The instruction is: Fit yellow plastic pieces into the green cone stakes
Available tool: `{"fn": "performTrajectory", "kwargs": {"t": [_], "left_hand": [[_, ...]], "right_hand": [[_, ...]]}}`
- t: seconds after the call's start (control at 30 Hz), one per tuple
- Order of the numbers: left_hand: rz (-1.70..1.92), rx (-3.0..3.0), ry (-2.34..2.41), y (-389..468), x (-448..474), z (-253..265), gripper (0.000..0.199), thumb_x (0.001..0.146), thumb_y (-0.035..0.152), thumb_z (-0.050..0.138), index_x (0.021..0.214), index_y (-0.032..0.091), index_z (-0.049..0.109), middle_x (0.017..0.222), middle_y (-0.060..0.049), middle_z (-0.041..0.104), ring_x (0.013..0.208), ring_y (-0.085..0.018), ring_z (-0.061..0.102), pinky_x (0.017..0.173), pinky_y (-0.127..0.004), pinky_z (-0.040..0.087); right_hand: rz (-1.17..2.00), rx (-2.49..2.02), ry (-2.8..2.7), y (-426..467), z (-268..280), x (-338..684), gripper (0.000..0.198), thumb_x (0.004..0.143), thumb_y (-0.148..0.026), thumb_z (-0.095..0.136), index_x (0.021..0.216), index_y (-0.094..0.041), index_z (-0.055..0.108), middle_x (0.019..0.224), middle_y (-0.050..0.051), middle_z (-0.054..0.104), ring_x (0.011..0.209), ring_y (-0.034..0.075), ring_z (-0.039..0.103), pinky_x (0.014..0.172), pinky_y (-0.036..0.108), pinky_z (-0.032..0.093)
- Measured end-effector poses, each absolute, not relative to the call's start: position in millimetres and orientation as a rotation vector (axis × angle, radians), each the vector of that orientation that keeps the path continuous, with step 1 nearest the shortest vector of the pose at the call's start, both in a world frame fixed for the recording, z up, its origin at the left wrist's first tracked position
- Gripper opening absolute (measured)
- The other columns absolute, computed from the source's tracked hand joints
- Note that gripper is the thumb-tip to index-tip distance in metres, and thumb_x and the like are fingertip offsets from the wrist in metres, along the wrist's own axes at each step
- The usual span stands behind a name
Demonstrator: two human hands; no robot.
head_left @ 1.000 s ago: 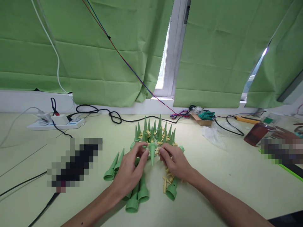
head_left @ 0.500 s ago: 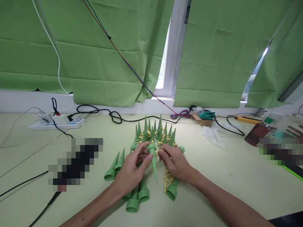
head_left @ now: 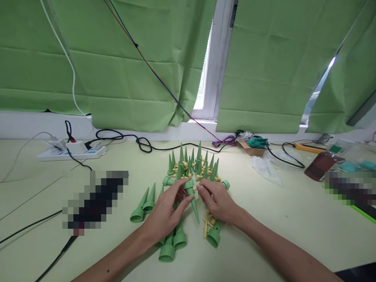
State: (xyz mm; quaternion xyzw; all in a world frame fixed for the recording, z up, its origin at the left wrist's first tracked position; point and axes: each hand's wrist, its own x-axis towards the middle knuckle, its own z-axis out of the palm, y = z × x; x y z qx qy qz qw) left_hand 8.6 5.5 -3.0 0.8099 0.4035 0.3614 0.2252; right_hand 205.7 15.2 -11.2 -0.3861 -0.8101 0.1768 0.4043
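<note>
My left hand [head_left: 166, 209] is closed around a green plastic watering spike [head_left: 194, 205], its wide collar up and its point tilted down to the right. The fingers of my right hand [head_left: 219, 200] are pinched at the spike's side around a small yellow valve [head_left: 196, 188], mostly hidden by the fingertips. Beneath my right hand lie loose yellow fittings [head_left: 205, 228] beside a hollow green spike [head_left: 214, 236]. More green spikes [head_left: 167, 252] lie under my left wrist, and a pair [head_left: 138, 214] is to its left. Behind both hands, several spikes with yellow valves [head_left: 199, 154] stand points up.
A power strip [head_left: 73, 152] with plugs is at the back left, and a black cable [head_left: 164, 149] runs along the wall. A small cardboard box [head_left: 251, 149], plastic bag [head_left: 266, 168] and reddish-brown bottle [head_left: 321, 166] are to the right. Blurred dark objects lie on both sides.
The spike in my left hand has tilted, its point swinging to the right and slightly up. My right hand stays at its side. Another person's hand at the far right has left the view.
</note>
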Motion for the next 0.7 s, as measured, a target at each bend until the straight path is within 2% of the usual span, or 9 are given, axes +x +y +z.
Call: {"fn": "performTrajectory", "kwargs": {"t": [0.43,0.57,0.7], "left_hand": [[1.209,2.469,1.077,-9,11,3,0.031,0.096,0.024,0.053,0.125,0.025,0.045,0.087,0.0,0.061,0.072,-0.015,0.061,0.069,-0.027,0.051],[1.265,2.478,1.057,-23,17,1,0.029,0.096,0.02,0.051,0.123,0.025,0.043,0.084,0.001,0.056,0.068,-0.014,0.059,0.065,-0.026,0.05],[1.235,2.504,1.086,-27,20,-4,0.024,0.098,0.019,0.046,0.121,0.024,0.042,0.091,-0.002,0.054,0.068,-0.013,0.058,0.066,-0.027,0.05]], "right_hand": [[0.407,-0.838,-1.977,7,-6,205,0.03,0.101,-0.025,0.037,0.072,-0.022,0.036,0.063,-0.003,0.041,0.054,0.012,0.038,0.055,0.026,0.03],[0.366,-0.776,-1.981,4,-6,206,0.03,0.101,-0.025,0.035,0.071,-0.022,0.034,0.063,-0.003,0.042,0.053,0.012,0.038,0.054,0.027,0.03],[0.303,-0.799,-1.984,4,-7,206,0.033,0.101,-0.027,0.034,0.068,-0.022,0.03,0.06,-0.003,0.038,0.051,0.012,0.035,0.052,0.027,0.029]]}}
